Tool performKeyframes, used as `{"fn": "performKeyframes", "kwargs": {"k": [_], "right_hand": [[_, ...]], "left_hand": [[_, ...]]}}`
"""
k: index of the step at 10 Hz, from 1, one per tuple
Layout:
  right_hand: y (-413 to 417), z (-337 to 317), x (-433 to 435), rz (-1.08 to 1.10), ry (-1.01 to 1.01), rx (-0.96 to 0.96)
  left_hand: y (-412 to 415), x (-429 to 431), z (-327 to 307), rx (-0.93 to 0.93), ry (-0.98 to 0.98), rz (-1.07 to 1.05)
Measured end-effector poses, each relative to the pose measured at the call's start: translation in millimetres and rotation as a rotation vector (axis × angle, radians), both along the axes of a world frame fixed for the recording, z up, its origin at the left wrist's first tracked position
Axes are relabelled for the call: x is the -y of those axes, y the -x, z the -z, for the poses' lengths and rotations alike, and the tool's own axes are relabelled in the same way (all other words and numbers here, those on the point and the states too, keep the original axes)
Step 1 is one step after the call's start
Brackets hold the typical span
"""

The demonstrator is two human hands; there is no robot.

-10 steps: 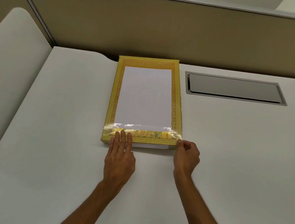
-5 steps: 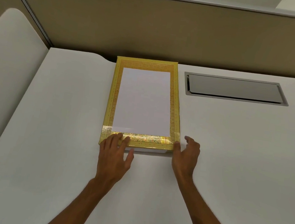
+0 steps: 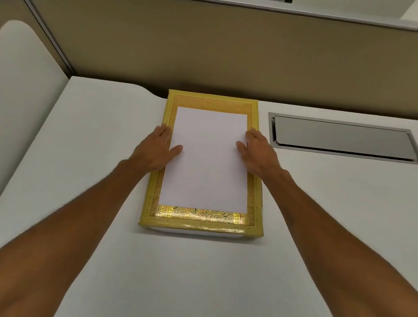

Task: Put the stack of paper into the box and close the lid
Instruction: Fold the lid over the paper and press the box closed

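A flat box with a yellow and gold patterned lid lies in the middle of the white desk, lid on. A strip of white shows under its near edge. A white stack of paper lies on top of the lid, inside the gold border. My left hand lies flat on the lid's left border, thumb on the paper's left edge. On the right border is my right hand, its thumb on the paper's right edge. Neither hand has closed around anything.
A grey metal cable hatch is set into the desk to the right of the box. A beige partition rises just behind the box. Another white desk adjoins at the left.
Both hands have left the near edge of the box and moved forward along its sides to the middle of the paper. The box has stayed in place.
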State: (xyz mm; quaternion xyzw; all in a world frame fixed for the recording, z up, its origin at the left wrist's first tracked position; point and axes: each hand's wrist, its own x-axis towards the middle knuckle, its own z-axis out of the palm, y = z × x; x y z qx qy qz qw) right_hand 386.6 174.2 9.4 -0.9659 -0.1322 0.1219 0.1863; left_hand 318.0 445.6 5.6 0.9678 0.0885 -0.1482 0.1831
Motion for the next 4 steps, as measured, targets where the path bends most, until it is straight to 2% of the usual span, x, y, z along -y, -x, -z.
{"fn": "performKeyframes", "kwargs": {"k": [3,4], "right_hand": [[-2,11,6,-0.024,-0.041,-0.051],[5,7,9,-0.03,-0.036,-0.035]], "left_hand": [[1,3,6,-0.013,-0.032,-0.001],[12,12,2,0.041,-0.11,0.052]]}}
